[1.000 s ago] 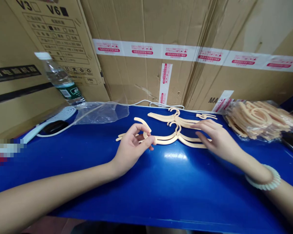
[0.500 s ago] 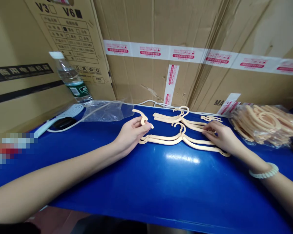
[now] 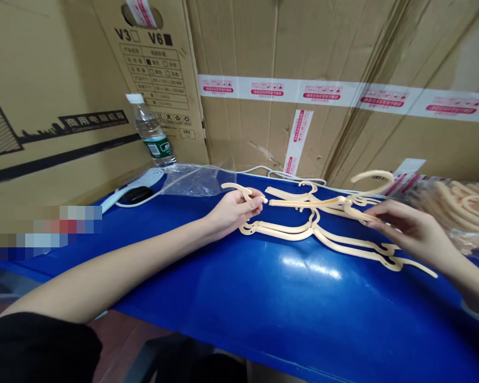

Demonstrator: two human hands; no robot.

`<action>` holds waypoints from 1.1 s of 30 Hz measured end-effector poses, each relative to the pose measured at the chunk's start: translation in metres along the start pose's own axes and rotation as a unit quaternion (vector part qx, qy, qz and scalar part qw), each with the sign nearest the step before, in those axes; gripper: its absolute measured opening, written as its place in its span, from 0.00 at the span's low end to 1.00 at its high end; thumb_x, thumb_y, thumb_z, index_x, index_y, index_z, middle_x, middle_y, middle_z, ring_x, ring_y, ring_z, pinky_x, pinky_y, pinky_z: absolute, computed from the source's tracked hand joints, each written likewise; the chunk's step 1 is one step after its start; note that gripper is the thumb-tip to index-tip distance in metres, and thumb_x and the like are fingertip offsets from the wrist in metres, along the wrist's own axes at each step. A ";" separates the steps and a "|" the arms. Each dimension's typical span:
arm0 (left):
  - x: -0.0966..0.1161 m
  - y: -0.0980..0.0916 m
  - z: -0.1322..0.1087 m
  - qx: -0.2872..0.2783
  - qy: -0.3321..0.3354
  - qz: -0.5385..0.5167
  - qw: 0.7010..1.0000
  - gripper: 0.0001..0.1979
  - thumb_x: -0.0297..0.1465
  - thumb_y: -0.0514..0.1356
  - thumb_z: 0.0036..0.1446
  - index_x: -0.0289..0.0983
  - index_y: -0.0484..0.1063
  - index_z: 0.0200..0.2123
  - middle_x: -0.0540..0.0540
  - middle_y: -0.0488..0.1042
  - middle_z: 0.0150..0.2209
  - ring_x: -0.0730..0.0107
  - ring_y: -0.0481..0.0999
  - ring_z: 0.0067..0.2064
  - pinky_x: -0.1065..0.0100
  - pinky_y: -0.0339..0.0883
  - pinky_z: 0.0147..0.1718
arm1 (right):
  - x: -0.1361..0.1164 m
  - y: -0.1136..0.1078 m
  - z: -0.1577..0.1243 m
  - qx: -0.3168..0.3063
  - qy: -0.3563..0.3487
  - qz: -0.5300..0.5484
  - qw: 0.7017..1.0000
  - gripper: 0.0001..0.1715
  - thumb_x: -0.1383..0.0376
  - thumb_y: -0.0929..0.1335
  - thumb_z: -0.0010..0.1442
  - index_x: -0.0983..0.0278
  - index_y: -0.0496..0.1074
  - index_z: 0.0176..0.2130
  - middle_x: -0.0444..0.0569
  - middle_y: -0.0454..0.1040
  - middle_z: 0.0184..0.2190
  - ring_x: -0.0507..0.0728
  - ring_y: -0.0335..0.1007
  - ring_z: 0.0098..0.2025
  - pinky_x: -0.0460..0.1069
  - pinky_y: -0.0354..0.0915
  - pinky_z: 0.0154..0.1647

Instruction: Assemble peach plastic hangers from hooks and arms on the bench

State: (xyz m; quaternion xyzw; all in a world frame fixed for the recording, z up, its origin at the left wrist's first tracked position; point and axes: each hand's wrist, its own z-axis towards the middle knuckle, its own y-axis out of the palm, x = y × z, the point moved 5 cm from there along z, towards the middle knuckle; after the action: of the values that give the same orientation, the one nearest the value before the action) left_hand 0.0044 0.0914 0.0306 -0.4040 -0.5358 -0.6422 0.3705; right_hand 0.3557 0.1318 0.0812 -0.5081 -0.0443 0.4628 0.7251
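Observation:
My left hand (image 3: 241, 208) pinches a small curved beige plastic piece (image 3: 236, 187), its short end pointing right. Between finger and thumb my right hand (image 3: 399, 226) grips one arm of a beige clothes hanger (image 3: 309, 203), raised off the table with its hook up. The hanger's free arm reaches left, its tip just short of the piece in my left hand. Below lie two more beige hangers (image 3: 287, 230) side by side, with curved end pieces at their ends. Another hanger (image 3: 285, 194) lies behind, partly covered by the raised one.
A clear plastic bag of beige parts (image 3: 455, 213) lies at the right. Cardboard boxes (image 3: 255, 127) wall the back and left. A water bottle (image 3: 155, 135), a flat clear bag (image 3: 195, 178), a light-blue brush (image 3: 143, 183), a black object (image 3: 138, 195) and a white cable stand on the blue table (image 3: 239, 298).
My right hand has lifted a hanger from the rear of the table and holds it toward the left hand's piece. The camera view has swung left.

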 end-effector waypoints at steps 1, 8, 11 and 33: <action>0.000 0.001 -0.001 -0.010 -0.001 -0.003 1.000 0.12 0.31 0.74 0.51 0.33 0.75 0.32 0.49 0.73 0.28 0.75 0.72 0.33 0.71 0.67 0.38 | -0.001 0.000 0.000 0.000 -0.002 -0.001 1.000 0.15 0.51 0.71 0.64 0.59 0.77 0.40 0.50 0.79 0.36 0.60 0.76 0.36 0.51 0.70 0.36; -0.005 0.011 -0.009 -0.066 -0.057 -0.047 0.995 0.13 0.34 0.73 0.53 0.33 0.74 0.34 0.44 0.78 0.37 0.65 0.79 0.41 0.58 0.71 0.50 | -0.011 0.002 0.000 -0.005 -0.020 0.002 1.000 0.12 0.53 0.71 0.65 0.59 0.77 0.41 0.51 0.79 0.37 0.60 0.75 0.38 0.52 0.70 0.40; -0.005 0.011 -0.010 -0.059 -0.062 -0.051 0.995 0.13 0.32 0.73 0.52 0.33 0.72 0.31 0.45 0.78 0.37 0.66 0.80 0.38 0.59 0.73 0.48 | -0.015 0.001 0.001 0.004 -0.043 -0.010 0.999 0.09 0.56 0.71 0.65 0.58 0.77 0.40 0.50 0.79 0.37 0.61 0.75 0.39 0.52 0.70 0.41; -0.008 0.005 -0.010 0.023 -0.079 -0.018 0.996 0.07 0.21 0.64 0.59 0.30 0.71 0.28 0.46 0.77 0.28 0.70 0.78 0.29 0.64 0.73 0.39 | -0.023 0.008 -0.002 -0.013 -0.112 -0.029 0.993 0.05 0.64 0.70 0.65 0.58 0.75 0.43 0.48 0.78 0.42 0.59 0.75 0.43 0.51 0.67 0.45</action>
State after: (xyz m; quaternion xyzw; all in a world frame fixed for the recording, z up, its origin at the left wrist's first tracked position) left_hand 0.0113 0.0810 0.0243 -0.4350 -0.5851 -0.6023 0.3249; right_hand 0.3390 0.1141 0.0834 -0.4606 -0.1460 0.4946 0.7224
